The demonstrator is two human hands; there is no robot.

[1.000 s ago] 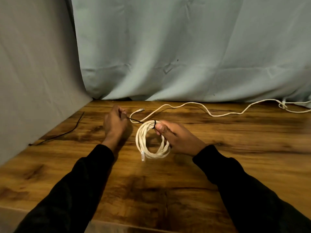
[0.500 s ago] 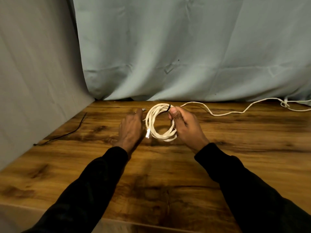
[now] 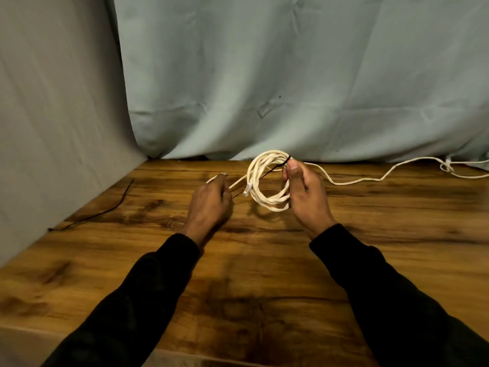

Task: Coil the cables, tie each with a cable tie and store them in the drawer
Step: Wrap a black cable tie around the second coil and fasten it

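White coiled cable (image 3: 267, 181), round multi-strand loop bound by black cable tie (image 3: 287, 160), held upright near the desk's (image 3: 264, 287) far edge in right hand (image 3: 304, 194). Left hand (image 3: 211, 202), now drawn leftward, apparently pinches the tie's thin tail.

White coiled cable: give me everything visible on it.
The white coiled cable is cream-coloured, wound in several loose loops, held upright just above the wooden table. A black cable tie wraps its top right, its tail running down-left to the left hand, which pinches it. The right hand grips the coil's right side, thumb at the tie. A clear plug hangs at the left.
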